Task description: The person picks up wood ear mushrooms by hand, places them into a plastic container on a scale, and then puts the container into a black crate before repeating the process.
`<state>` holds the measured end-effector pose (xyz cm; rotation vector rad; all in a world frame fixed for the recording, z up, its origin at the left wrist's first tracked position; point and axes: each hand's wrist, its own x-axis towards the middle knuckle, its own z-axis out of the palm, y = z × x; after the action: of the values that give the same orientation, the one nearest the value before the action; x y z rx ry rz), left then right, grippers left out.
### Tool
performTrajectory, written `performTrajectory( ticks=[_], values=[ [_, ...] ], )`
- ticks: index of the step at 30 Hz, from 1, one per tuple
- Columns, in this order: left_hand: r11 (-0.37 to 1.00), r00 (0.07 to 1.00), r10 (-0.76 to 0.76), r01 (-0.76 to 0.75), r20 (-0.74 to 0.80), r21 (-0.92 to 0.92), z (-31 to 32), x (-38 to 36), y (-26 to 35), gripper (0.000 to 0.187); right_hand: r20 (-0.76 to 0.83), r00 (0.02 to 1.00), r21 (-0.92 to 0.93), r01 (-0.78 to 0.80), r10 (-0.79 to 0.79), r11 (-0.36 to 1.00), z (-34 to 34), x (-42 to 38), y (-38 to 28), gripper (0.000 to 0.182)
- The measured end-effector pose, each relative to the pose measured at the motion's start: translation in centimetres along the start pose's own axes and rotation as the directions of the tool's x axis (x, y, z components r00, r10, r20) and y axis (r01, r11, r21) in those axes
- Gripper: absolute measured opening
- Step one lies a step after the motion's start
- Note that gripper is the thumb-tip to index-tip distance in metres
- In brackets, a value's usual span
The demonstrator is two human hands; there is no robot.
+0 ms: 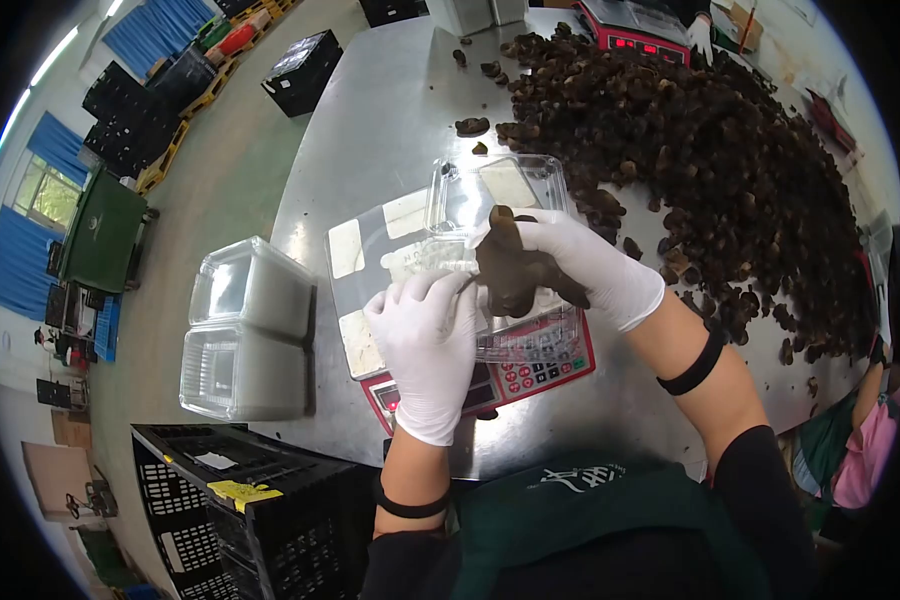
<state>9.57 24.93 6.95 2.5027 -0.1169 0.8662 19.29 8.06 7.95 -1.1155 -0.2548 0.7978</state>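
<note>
Above the red digital scale (pixel 355 335), my white-gloved right hand (pixel 595 265) holds dark brown wood ear mushrooms (pixel 510 265) in a small clump. My left hand (pixel 425 345), gloved too, has its fingers curled and pinches the clump's left edge. Beneath the hands, an open clear plastic clamshell box (pixel 545 345) rests on the scale. Its lid (pixel 495 180) is folded back on the far side. My hands and the mushrooms hide much of the box.
A large heap of wood ears (pixel 690 170) covers the right of the metal table (pixel 355 110). Stacked clear boxes (pixel 245 330) stand left of the scale. A black crate (pixel 260 480) is at the front left. Another scale (pixel 635 40) and a co-worker's gloved hand (pixel 701 38) are beyond.
</note>
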Motion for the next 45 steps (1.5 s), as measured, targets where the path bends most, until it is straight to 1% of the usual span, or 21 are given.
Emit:
performTrajectory(
  ticks=[2,5,7,10,17,19,21,25,27,31,33,34,35,37,38,39,40,41,42,43,45],
  values=[
    [0.999,1.000,0.025,-0.025,-0.017,0.038,-0.3,-0.5,-0.8,0.015,-0.158,0.987,-0.356,-0.034,-0.024,0.934,0.3,-0.1,-0.4,0.035],
    [0.997,1.000,0.015,-0.014,-0.007,0.081,-0.8,-1.6,-2.4,0.015,0.163,0.927,-0.774,0.332,-0.337,0.539,-0.5,0.3,1.1,0.040],
    [0.999,0.998,-0.022,0.020,0.061,0.029,-0.9,-2.3,-3.0,0.014,0.164,0.920,-0.864,0.307,-0.355,0.398,-0.1,-0.1,1.5,0.040],
    [0.999,0.997,-0.038,0.038,0.064,-0.008,-0.8,-3.0,-2.7,0.016,0.083,0.944,-0.886,0.216,-0.319,0.411,0.9,-1.5,0.1,0.040],
    [1.000,1.000,-0.006,0.006,0.003,0.016,-0.7,-2.8,-1.8,0.017,0.122,0.934,-0.978,0.171,-0.336,0.118,-1.2,-4.1,-2.1,0.027],
    [1.000,0.999,-0.015,0.015,-0.030,0.005,-1.1,-3.2,-1.3,0.019,0.215,0.791,-0.932,0.341,-0.573,0.120,-1.3,-5.1,-2.6,0.023],
    [1.000,0.998,-0.026,0.025,-0.066,-0.006,-1.6,-4.1,-0.5,0.021,0.220,0.712,-0.949,0.315,-0.667,0.024,-0.8,-7.0,-2.5,0.019],
    [0.991,0.998,0.053,-0.048,0.033,-0.126,-2.3,-7.3,0.9,0.028,0.360,0.902,-0.909,0.396,-0.236,0.127,0.8,-11.7,3.8,0.027],
    [0.986,0.997,-0.019,0.032,0.081,-0.162,-2.2,-8.3,1.0,0.025,0.381,0.912,-0.922,0.386,-0.151,0.002,1.4,-11.9,8.9,0.031],
    [0.971,1.000,0.005,-0.002,0.013,-0.241,-2.3,-7.5,2.6,0.034,0.409,0.865,-0.913,0.390,-0.290,-0.123,1.3,-11.2,14.1,0.028],
    [0.927,0.983,0.176,-0.149,0.050,-0.346,-2.7,-6.2,4.6,0.036,0.407,0.869,-0.913,0.377,-0.281,-0.155,1.7,-11.6,14.6,0.026],
    [0.891,0.959,0.259,-0.191,0.117,-0.412,-2.7,-5.7,5.5,0.038,0.411,0.865,-0.907,0.419,-0.287,-0.037,1.4,-11.3,15.4,0.027],
    [0.851,0.936,0.325,-0.229,0.133,-0.472,-2.2,-5.5,6.1,0.039,0.407,0.864,-0.909,0.414,-0.296,-0.041,0.9,-12.0,15.5,0.027],
    [0.850,0.913,0.360,-0.236,0.191,-0.471,-1.7,-6.0,6.5,0.038,0.301,0.897,-0.897,0.382,-0.323,0.223,0.5,-13.9,14.7,0.031],
    [0.847,0.910,0.367,-0.240,0.195,-0.474,-1.4,-6.2,6.5,0.038,0.131,0.932,-0.847,0.282,-0.338,0.451,0.3,-14.8,13.3,0.034],
    [0.853,0.869,0.406,-0.249,0.284,-0.458,-1.1,-6.4,6.5,0.036,0.123,0.931,-0.846,0.279,-0.342,0.455,-0.3,-15.8,11.5,0.034],
    [0.858,0.819,0.440,-0.261,0.369,-0.442,-0.9,-6.4,6.7,0.034,-0.080,0.994,-0.466,0.034,-0.081,0.884,-1.1,-16.8,9.4,0.037],
    [0.863,0.771,0.450,-0.247,0.450,-0.441,-0.6,-6.3,7.9,0.037,-0.105,0.962,0.088,-0.242,0.250,0.966,-1.3,-17.6,8.2,0.042],
    [0.853,0.781,0.460,-0.257,0.422,-0.454,-0.4,-6.1,8.0,0.038,-0.177,0.976,0.251,-0.079,0.126,0.965,-0.9,-18.3,8.1,0.048],
    [0.844,0.791,0.468,-0.268,0.393,-0.465,-0.1,-5.8,7.9,0.040,-0.180,0.976,0.252,-0.073,0.121,0.965,-1.8,-19.2,8.2,0.048],
    [0.896,0.903,0.379,-0.305,0.201,-0.323,0.6,-3.4,6.0,0.037,-0.201,0.962,0.005,-0.189,0.186,0.982,-5.0,-22.4,8.8,0.042]
  ],
)
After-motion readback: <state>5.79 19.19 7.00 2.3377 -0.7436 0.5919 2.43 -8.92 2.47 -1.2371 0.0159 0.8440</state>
